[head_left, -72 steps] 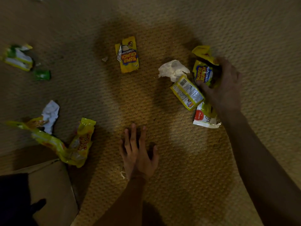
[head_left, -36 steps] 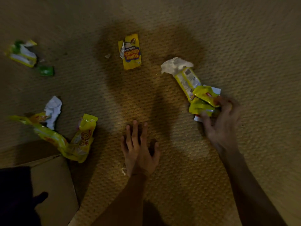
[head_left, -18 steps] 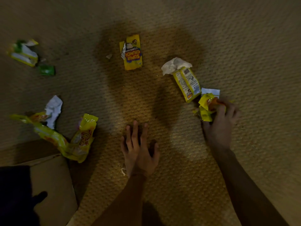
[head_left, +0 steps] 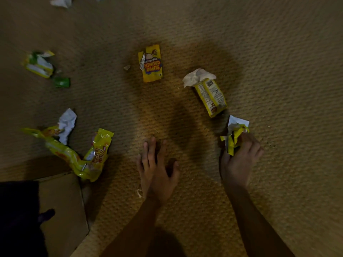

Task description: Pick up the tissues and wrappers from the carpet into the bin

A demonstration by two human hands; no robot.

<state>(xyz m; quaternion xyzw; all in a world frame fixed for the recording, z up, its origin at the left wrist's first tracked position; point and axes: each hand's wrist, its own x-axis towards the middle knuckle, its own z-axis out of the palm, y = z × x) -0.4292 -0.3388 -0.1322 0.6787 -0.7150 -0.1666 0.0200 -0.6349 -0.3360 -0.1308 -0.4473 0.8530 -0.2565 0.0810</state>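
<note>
My right hand (head_left: 240,160) grips a crumpled bunch of yellow and white wrappers (head_left: 234,134) just above the carpet. My left hand (head_left: 157,171) lies flat on the carpet, fingers spread, holding nothing. Beyond the right hand lies a yellow snack packet (head_left: 211,97) with a white tissue (head_left: 197,76) at its far end. A yellow "Super Crunch" wrapper (head_left: 151,63) lies in the middle. At the left are long yellow wrappers (head_left: 78,154), a crumpled white tissue (head_left: 66,124) and green-yellow wrappers (head_left: 39,64). A cardboard box (head_left: 63,210) stands at the bottom left.
A small green wrapper (head_left: 62,82) lies near the left pile. More white tissue (head_left: 61,1) shows at the top edge. A small scrap (head_left: 126,67) sits left of the middle wrapper. Something dark fills the bottom left corner beside the box.
My right hand gathered wrappers from the far right, drew them back towards me and closed on them. The packet and tissue stayed on the carpet. My left hand has not moved.
</note>
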